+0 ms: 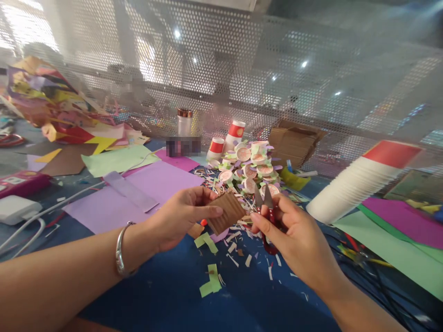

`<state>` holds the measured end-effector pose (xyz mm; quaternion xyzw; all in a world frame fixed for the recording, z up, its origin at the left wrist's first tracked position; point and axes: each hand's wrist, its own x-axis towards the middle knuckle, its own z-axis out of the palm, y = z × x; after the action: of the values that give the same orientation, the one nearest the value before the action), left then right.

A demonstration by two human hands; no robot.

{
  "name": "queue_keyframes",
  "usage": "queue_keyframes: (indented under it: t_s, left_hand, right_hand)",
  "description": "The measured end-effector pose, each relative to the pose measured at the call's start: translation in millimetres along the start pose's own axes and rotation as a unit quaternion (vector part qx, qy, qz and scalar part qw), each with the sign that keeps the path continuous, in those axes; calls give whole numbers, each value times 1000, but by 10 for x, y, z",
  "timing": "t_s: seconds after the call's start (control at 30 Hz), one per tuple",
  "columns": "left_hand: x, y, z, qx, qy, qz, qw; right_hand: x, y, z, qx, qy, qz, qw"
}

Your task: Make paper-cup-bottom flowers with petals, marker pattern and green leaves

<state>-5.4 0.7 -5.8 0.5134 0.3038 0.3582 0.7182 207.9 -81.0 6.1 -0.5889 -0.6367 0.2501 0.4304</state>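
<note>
My left hand [188, 214] pinches a small square of brown corrugated cardboard [226, 213] between thumb and fingers. To its right, my right hand [290, 230] is closed around the red handles of a pair of scissors [267, 203]. The blades point up and away, slightly parted, with nothing visible between them. The cardboard and the blades are apart. Beyond both hands rises a pile of round paper pieces [249, 171] with printed faces and green and purple tabs. Light green paper scraps [210, 282] and white trimmings lie on the blue tabletop below.
Purple paper sheets [93, 210] spread on the left beside a white cable [44, 210]. A long stack of paper cups [356, 184] leans at the right, near black cables [360, 276]. Folded cardboard [294, 140] and a lidded jar [184, 123] stand before a perforated metal screen [214, 55].
</note>
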Motion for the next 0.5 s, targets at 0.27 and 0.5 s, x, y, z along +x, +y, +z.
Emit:
queue_keyframes:
  t_s: [0.27, 0.5]
  left_hand:
    - [1, -36, 0, -5, 38, -2, 999]
    - [21, -14, -12, -36, 54, 38, 997]
  right_hand:
    - [-57, 38, 103, -13, -67, 3, 998]
    - [-16, 81, 154, -1, -99, 53, 994]
